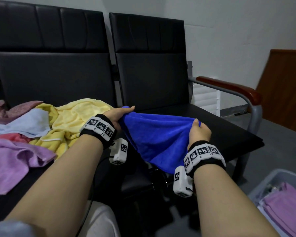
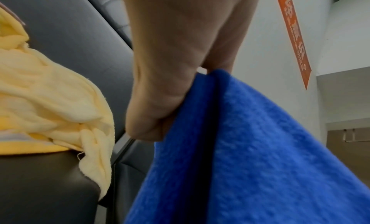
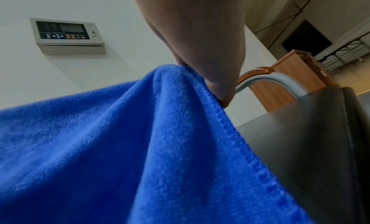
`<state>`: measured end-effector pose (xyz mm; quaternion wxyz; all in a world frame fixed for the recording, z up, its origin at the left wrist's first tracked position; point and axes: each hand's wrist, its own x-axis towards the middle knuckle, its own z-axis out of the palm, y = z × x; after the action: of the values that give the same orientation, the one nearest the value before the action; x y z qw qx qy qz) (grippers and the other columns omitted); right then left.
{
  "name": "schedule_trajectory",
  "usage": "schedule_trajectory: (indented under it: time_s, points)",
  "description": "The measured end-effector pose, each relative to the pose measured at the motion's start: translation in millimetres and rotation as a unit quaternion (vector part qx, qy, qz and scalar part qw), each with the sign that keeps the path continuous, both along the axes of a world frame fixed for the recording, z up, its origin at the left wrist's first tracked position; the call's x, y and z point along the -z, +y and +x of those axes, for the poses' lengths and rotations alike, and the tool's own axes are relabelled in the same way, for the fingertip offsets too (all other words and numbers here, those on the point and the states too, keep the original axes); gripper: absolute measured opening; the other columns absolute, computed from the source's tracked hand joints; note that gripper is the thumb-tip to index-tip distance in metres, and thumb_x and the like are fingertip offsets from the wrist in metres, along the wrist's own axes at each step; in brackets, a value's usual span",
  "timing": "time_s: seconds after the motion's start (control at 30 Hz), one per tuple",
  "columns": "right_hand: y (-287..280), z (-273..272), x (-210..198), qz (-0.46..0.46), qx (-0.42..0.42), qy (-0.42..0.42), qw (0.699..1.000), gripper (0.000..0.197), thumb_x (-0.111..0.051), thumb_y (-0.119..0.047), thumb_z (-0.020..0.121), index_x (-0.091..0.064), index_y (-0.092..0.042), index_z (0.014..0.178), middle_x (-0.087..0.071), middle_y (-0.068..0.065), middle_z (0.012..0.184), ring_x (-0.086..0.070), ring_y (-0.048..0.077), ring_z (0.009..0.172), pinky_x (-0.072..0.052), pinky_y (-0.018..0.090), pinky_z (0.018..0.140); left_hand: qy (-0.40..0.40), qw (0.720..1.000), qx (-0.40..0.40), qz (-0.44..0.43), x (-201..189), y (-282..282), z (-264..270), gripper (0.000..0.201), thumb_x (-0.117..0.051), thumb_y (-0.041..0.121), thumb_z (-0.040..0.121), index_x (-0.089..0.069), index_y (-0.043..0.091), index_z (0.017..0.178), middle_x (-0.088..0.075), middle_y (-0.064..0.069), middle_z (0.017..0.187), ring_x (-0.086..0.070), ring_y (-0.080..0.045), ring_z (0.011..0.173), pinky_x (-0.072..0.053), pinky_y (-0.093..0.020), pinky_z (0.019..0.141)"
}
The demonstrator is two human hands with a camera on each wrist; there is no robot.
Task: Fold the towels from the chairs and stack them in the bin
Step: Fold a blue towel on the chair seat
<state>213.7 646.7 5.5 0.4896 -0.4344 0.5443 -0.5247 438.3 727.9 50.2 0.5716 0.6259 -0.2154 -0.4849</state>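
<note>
A bright blue towel (image 1: pixel 159 139) hangs between my two hands above the black seat of the right chair (image 1: pixel 203 120). My left hand (image 1: pixel 120 115) pinches its upper left corner, and my right hand (image 1: pixel 199 129) grips its upper right corner. In the left wrist view the fingers (image 2: pixel 160 110) curl against the blue towel (image 2: pixel 250 156). The right wrist view shows my right hand (image 3: pixel 212 78) pinching the hemmed edge of the towel (image 3: pixel 140 140). A grey bin (image 1: pixel 270 182) at the lower right holds folded purple towels (image 1: pixel 285 207).
Loose towels lie on the left chair: yellow (image 1: pixel 75 120), light blue (image 1: pixel 24 125), pink (image 1: pixel 12 137), purple (image 1: pixel 12 161) and mauve (image 1: pixel 10 108). A wooden armrest (image 1: pixel 229 88) bounds the right chair. A wooden cabinet (image 1: pixel 284 89) stands far right.
</note>
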Motion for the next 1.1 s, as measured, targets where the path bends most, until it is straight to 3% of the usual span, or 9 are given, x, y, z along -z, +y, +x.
schedule_trajectory:
  time_s: [0.1, 0.17, 0.33, 0.5, 0.6, 0.67, 0.83, 0.93, 1.1]
  points:
    - [-0.8, -6.1, -0.7, -0.005, 0.02, -0.007, 1.0, 0.033, -0.042, -0.031, 0.102, -0.06, -0.008, 0.117, -0.062, 0.008, 0.115, -0.059, 0.023, 0.104, -0.045, 0.033, 0.086, -0.02, 0.999, 0.026, 0.027, -1.4, 4.2, 2.9, 0.055, -0.077, 0.037, 0.071, -0.055, 0.004, 0.11, -0.063, -0.015, 0.099, -0.061, -0.026, 0.092, -0.05, -0.038, 0.091]
    - [-1.0, -10.9, -0.6, -0.002, 0.039, -0.009, 0.999, 0.033, -0.041, -0.031, 0.102, -0.06, -0.009, 0.117, -0.062, 0.008, 0.116, -0.059, 0.025, 0.107, -0.046, 0.034, 0.087, -0.027, 0.998, 0.03, 0.039, -2.7, 6.6, 3.4, 0.05, -0.076, 0.04, 0.069, -0.057, 0.006, 0.101, -0.063, -0.013, 0.094, -0.061, -0.025, 0.088, -0.05, -0.039, 0.092]
    - [-2.0, -22.6, 1.9, 0.004, 0.077, -0.013, 0.997, 0.034, -0.04, -0.031, 0.103, -0.058, -0.01, 0.122, -0.061, 0.01, 0.122, -0.058, 0.028, 0.112, -0.042, 0.03, 0.083, -0.022, 0.999, -0.014, 0.036, 1.1, 5.5, 8.4, 0.033, -0.072, 0.033, 0.08, -0.056, 0.009, 0.095, -0.06, -0.01, 0.11, -0.06, -0.023, 0.086, -0.052, -0.037, 0.071]
    - [-3.5, -29.3, 3.2, 0.002, 0.078, -0.026, 0.997, 0.035, -0.043, -0.029, 0.102, -0.058, -0.009, 0.126, -0.06, 0.011, 0.127, -0.057, 0.028, 0.117, -0.042, 0.03, 0.088, -0.032, 0.995, -0.09, 0.014, 4.4, 1.9, 3.5, 0.017, -0.05, 0.03, 0.098, -0.054, 0.014, 0.099, -0.053, 0.0, 0.09, -0.05, -0.015, 0.076, -0.04, -0.032, 0.055]
    - [-3.1, -32.1, 3.5, -0.005, 0.083, -0.036, 0.996, 0.036, -0.047, -0.029, 0.1, -0.058, -0.009, 0.128, -0.06, 0.009, 0.128, -0.056, 0.026, 0.118, -0.039, 0.025, 0.086, -0.085, 0.992, -0.093, 0.018, 5.4, 1.8, 4.4, 0.032, -0.044, 0.031, 0.101, -0.049, 0.017, 0.128, -0.051, 0.001, 0.091, -0.05, -0.017, 0.085, -0.038, -0.032, 0.062]
    - [-2.6, -34.2, 2.5, -0.011, 0.092, -0.041, 0.995, 0.034, -0.05, -0.028, 0.099, -0.06, -0.008, 0.126, -0.062, 0.008, 0.125, -0.058, 0.024, 0.116, -0.039, 0.024, 0.083, -0.099, 0.989, -0.11, 0.01, 4.9, 1.6, 6.7, 0.038, -0.048, 0.029, 0.099, -0.047, 0.011, 0.133, -0.052, -0.003, 0.103, -0.049, -0.021, 0.097, -0.042, -0.036, 0.073]
    - [-3.7, -37.9, 3.3, -0.018, 0.109, -0.048, 0.993, 0.027, -0.059, -0.028, 0.095, -0.067, -0.009, 0.111, -0.069, 0.01, 0.106, -0.064, 0.024, 0.097, -0.051, 0.031, 0.084, -0.131, 0.974, -0.182, -0.031, 6.7, 0.6, 11.7, 0.046, -0.072, 0.022, 0.084, -0.056, -0.006, 0.117, -0.058, -0.012, 0.111, -0.058, -0.022, 0.09, -0.05, -0.034, 0.086]
    - [-4.4, -39.4, 3.5, -0.019, 0.122, -0.067, 0.99, 0.024, -0.063, -0.027, 0.091, -0.064, -0.012, 0.11, -0.065, 0.003, 0.1, -0.061, 0.019, 0.09, -0.05, 0.029, 0.081, -0.163, 0.968, -0.176, -0.074, 11.6, 1.0, 16.6, 0.037, -0.077, 0.018, 0.078, -0.067, 0.0, 0.109, -0.063, -0.012, 0.114, -0.059, -0.022, 0.099, -0.048, -0.037, 0.098]
    - [-5.1, -43.9, 3.0, -0.03, 0.137, -0.089, 0.986, 0.022, -0.067, -0.022, 0.088, -0.059, -0.014, 0.106, -0.061, 0.003, 0.101, -0.057, 0.016, 0.087, -0.044, 0.025, 0.074, -0.145, 0.971, -0.116, -0.149, 8.0, 4.5, 14.2, 0.019, -0.074, 0.014, 0.08, -0.069, 0.007, 0.096, -0.066, -0.009, 0.105, -0.061, -0.022, 0.106, -0.051, -0.029, 0.084]
